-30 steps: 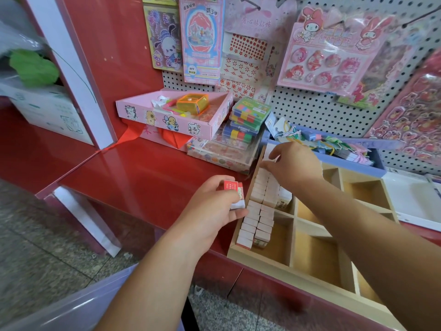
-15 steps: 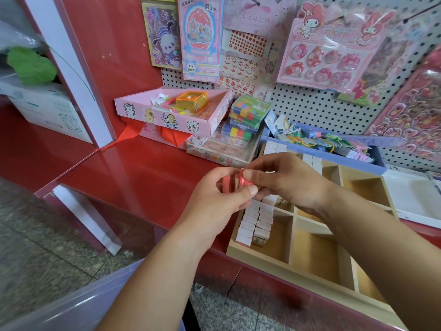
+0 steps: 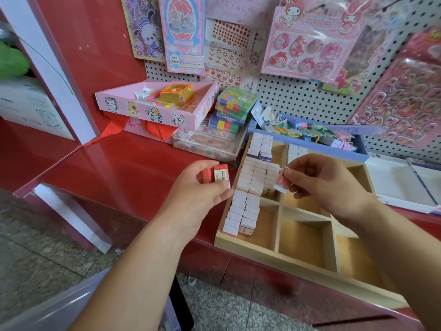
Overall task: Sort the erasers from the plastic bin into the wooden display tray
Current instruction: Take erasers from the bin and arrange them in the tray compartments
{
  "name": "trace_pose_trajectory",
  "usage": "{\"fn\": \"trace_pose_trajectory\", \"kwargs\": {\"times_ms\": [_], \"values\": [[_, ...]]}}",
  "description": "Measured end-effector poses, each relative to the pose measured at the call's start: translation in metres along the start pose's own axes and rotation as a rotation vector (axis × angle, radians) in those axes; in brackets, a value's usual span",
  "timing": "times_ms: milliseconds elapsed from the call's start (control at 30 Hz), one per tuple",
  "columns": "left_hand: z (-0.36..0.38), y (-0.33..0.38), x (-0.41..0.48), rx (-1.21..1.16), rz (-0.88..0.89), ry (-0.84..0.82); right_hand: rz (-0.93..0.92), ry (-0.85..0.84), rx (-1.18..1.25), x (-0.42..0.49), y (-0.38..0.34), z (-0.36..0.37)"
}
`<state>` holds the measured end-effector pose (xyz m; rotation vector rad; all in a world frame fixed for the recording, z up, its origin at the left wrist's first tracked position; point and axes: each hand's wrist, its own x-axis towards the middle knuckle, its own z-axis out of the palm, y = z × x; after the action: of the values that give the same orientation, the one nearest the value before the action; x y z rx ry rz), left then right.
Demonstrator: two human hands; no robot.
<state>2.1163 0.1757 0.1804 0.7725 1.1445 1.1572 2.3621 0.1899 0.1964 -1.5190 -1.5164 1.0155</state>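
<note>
The scene is brightly and evenly lit; pale glare is thrown across the red counter (image 3: 107,168); edges are bent, lower right blurred.

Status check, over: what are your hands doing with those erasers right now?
Left hand holds two erasers. Right hand pinches one eraser over the wooden tray. Nothing in the way.

Counter (image 3: 119,168) glossy red. Tray (image 3: 262,253) pale wood; rowed erasers (image 3: 250,177) along its left edge white w/ pinkish ends. Left hand (image 3: 202,194) pair of erasers (image 3: 220,175) red + white; right hand (image 3: 327,185) eraser (image 3: 281,181) pink-red + white. Back-left box (image 3: 143,111) pink w/ cartoon animals; pegboard (image 3: 298,101) white, black dots
</note>
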Motion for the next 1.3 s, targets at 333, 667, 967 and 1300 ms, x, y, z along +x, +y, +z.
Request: {"fn": "trace_pose_trajectory", "kwargs": {"times_ms": [333, 667, 967, 1300], "values": [[0.000, -0.001, -0.003, -0.008, -0.033, -0.011, -0.149, -0.210, -0.226, -0.059, -0.002, 0.036], [-0.006, 0.001, -0.011, -0.003, 0.003, -0.083, -0.264, -0.212, -0.598, -0.063, -0.012, 0.061], [-0.002, 0.001, -0.019, 0.188, 0.077, -0.251, 0.024, -0.072, 0.121, -0.033, -0.046, 0.062], [-0.006, 0.003, -0.010, 0.112, 0.027, -0.063, -0.022, 0.091, 0.033, -0.044, -0.021, 0.041]]}}
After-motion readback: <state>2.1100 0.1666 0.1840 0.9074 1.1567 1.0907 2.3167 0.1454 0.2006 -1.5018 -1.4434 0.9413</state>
